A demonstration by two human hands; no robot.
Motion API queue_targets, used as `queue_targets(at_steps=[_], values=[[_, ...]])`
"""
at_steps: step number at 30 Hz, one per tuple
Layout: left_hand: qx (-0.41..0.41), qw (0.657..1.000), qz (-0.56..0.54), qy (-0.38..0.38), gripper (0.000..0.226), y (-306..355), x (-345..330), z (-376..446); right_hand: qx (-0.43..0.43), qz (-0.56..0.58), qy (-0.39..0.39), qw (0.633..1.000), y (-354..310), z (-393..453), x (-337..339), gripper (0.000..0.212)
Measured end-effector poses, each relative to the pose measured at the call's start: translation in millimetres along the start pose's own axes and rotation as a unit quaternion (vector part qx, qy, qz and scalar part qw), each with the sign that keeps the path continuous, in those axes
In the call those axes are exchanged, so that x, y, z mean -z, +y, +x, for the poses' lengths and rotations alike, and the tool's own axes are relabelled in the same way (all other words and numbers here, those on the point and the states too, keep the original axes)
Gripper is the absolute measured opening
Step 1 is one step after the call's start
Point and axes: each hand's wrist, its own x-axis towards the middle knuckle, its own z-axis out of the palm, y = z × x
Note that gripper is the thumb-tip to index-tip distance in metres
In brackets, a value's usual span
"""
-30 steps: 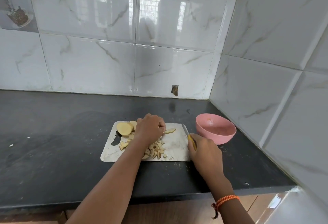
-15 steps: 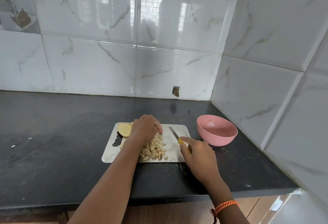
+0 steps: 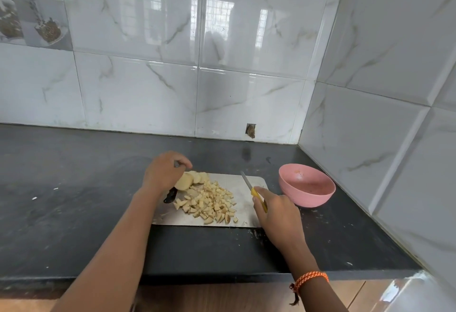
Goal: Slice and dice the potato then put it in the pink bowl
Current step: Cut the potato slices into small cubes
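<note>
Just below the frame's centre, a steel cutting board [image 3: 243,183] carries a heap of diced potato [image 3: 209,203]. At its upper-left corner the left hand [image 3: 164,172] appears to curl round the uncut potato slices [image 3: 191,179]. The right hand [image 3: 277,209] grips a yellow-handled knife [image 3: 251,188], blade tip toward the wall. The pink bowl [image 3: 306,188] sits right of the board.
</note>
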Motion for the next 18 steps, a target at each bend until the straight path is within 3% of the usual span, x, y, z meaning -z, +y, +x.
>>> queue_targets(at_steps=[2,6,10,18], values=[[0.013,1.0,0.001,-0.028,0.012,-16,11,-4,-0.006,0.014,0.003,1.0,0,1,0,0.033],[0.029,0.995,0.048,-0.082,0.044,-24,14,-10,-0.016,0.027,0.004,1.0,-1,0,-1,0.035],[0.028,0.99,0.1,-0.094,0.058,-15,13,-14,-0.016,0.027,-0.002,1.0,-1,0,2,0.034],[0.022,0.991,0.108,-0.08,0.048,-5,14,-19,-0.019,0.035,0.001,0.999,1,1,-1,0.034]])
